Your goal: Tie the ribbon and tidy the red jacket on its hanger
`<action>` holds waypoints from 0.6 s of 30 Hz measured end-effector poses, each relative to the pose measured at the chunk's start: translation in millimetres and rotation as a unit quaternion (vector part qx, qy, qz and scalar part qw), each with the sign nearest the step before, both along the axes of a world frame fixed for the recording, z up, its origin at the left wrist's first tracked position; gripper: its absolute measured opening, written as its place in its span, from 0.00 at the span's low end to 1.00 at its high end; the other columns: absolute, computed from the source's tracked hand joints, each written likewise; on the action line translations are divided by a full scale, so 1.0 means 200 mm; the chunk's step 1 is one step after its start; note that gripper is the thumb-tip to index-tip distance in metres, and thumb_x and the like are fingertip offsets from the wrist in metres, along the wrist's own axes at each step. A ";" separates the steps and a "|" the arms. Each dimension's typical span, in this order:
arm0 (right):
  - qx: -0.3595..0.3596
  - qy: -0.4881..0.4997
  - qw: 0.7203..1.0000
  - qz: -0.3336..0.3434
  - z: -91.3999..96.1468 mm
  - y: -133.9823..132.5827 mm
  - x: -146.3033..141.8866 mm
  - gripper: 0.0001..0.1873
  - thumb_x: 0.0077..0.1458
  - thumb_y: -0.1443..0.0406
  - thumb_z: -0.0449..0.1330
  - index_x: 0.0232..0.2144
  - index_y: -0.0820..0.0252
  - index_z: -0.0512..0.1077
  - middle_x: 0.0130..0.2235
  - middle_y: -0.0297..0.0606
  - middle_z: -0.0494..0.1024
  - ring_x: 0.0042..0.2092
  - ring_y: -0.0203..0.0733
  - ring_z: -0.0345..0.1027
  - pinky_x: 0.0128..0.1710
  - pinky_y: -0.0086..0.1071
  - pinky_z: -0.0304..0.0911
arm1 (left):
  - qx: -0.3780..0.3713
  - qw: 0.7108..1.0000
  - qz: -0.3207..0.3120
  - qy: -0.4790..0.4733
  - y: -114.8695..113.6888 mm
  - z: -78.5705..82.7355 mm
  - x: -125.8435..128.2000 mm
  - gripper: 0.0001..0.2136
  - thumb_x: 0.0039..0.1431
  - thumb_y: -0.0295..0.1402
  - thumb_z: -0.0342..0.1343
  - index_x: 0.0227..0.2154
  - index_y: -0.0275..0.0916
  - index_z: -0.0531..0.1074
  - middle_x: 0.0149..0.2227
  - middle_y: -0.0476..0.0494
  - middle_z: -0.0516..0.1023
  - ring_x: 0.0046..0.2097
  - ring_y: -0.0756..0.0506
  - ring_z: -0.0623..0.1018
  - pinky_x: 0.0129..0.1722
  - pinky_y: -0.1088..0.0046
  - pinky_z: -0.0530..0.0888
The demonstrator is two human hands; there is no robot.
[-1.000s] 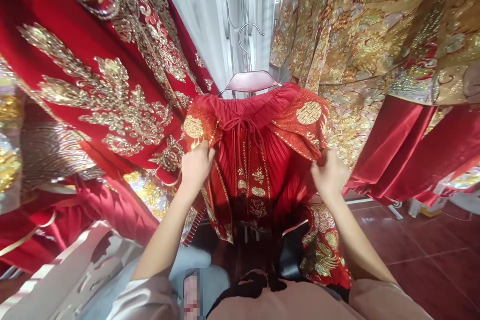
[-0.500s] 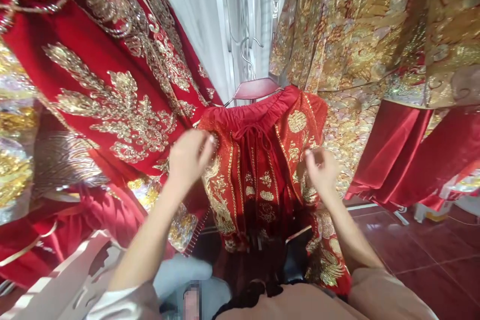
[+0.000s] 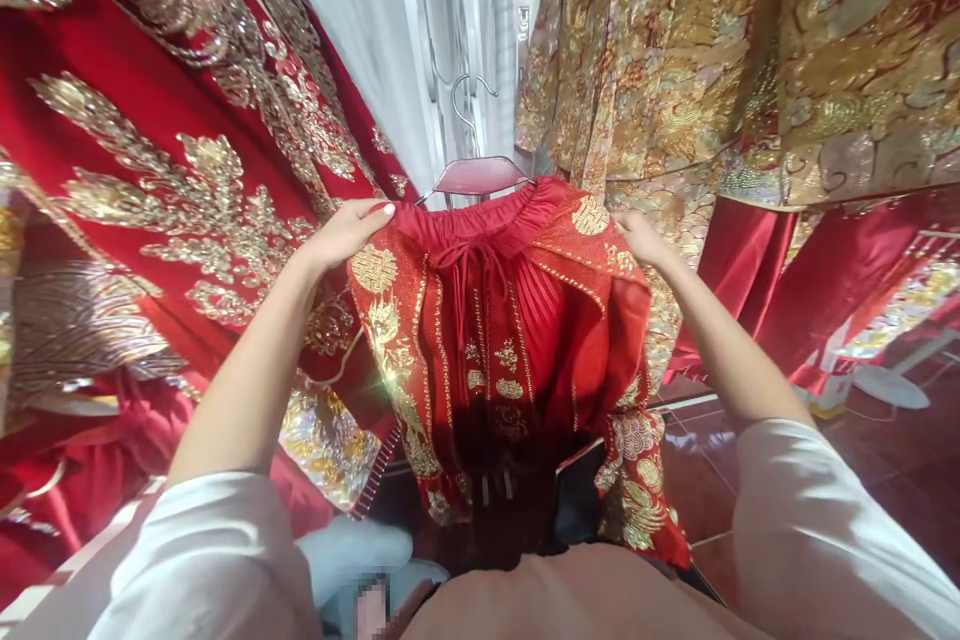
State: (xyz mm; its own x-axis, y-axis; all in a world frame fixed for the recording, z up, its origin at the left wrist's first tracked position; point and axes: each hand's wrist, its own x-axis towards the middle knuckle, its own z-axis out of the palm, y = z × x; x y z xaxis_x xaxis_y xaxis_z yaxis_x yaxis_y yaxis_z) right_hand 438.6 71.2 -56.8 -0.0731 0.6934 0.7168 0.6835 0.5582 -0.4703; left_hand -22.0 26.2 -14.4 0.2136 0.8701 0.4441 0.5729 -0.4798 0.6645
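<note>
A red garment [image 3: 491, 320] with gold embroidery, beaded edges and pleats hangs in front of me. Its gathered top band carries a tied drawstring [image 3: 480, 255]. Above the band shows a pinkish-red hanger [image 3: 480, 176] with a metal hook. My left hand [image 3: 346, 235] pinches the garment's upper left edge, thumb on the front. At the upper right edge, my right hand [image 3: 636, 238] grips the cloth, its fingers partly hidden behind it. The embroidered front panel on that side is spread outward, baring pleated red fabric beneath.
Red clothing with silver-gold beadwork [image 3: 217, 220] hangs close on the left. On the right hang gold brocade garments [image 3: 675, 70] with red satin cloth [image 3: 832, 270] below. White curtain-like folds [image 3: 427, 20] stand behind. A dark red tiled floor [image 3: 862, 460] shows lower right.
Both hands have moved up and apart, and now grip the garment's upper edges. The right front panel has been drawn outward. The surroundings have shifted leftward in view.
</note>
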 end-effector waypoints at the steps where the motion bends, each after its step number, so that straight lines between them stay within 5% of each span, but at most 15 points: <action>1: -0.020 -0.015 0.999 0.023 0.03 0.03 -0.01 0.21 0.54 0.53 0.55 0.17 0.60 0.64 0.19 0.32 0.67 0.25 0.36 0.58 0.34 0.34 0.60 | -0.022 1.000 -0.008 -0.009 0.00 0.00 -0.01 0.25 0.50 0.57 0.52 0.29 0.35 0.71 0.23 0.44 0.73 0.25 0.47 0.73 0.26 0.72 0.73; 7: -0.025 -0.028 0.977 0.210 0.25 0.01 -0.24 0.22 0.51 0.50 0.60 0.39 0.61 0.75 0.39 0.37 0.78 0.39 0.39 0.69 0.43 0.34 0.63 | -0.095 0.993 -0.056 -0.043 -0.03 0.00 -0.03 0.25 0.52 0.59 0.50 0.23 0.39 0.69 0.20 0.43 0.72 0.24 0.46 0.73 0.25 0.69 0.73; 11: -0.028 -0.047 0.972 0.229 0.26 -0.01 -0.34 0.26 0.51 0.46 0.58 0.21 0.64 0.72 0.22 0.30 0.70 0.26 0.33 0.62 0.30 0.28 0.58 | 0.068 0.995 0.069 -0.005 -0.04 -0.01 0.06 0.19 0.57 0.48 0.50 0.20 0.39 0.66 0.18 0.47 0.68 0.24 0.48 0.69 0.27 0.71 0.71; 14: -0.062 0.023 0.968 0.241 0.22 0.03 -0.32 0.30 0.47 0.41 0.57 0.16 0.62 0.66 0.18 0.29 0.63 0.22 0.30 0.55 0.22 0.26 0.50 | 0.248 0.951 0.186 -0.006 -0.04 -0.01 0.16 0.14 0.59 0.40 0.49 0.27 0.36 0.72 0.24 0.47 0.72 0.29 0.49 0.71 0.34 0.73 0.69; 18: -0.136 0.053 0.949 0.278 0.16 0.10 -0.27 0.32 0.44 0.37 0.56 0.19 0.61 0.68 0.19 0.31 0.68 0.23 0.33 0.60 0.23 0.27 0.56 | 0.256 0.941 0.214 0.054 -0.07 -0.02 0.21 0.13 0.62 0.37 0.50 0.36 0.33 0.74 0.27 0.51 0.74 0.30 0.51 0.70 0.37 0.76 0.67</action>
State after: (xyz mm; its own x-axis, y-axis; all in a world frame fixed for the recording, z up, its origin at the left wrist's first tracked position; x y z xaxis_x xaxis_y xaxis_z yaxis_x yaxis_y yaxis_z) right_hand 383.8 90.5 -23.9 -0.4203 0.7289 0.5405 0.2589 0.6672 -0.6984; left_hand 20.0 12.1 -18.7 -0.0393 0.5648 0.8243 0.8371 -0.4318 0.3357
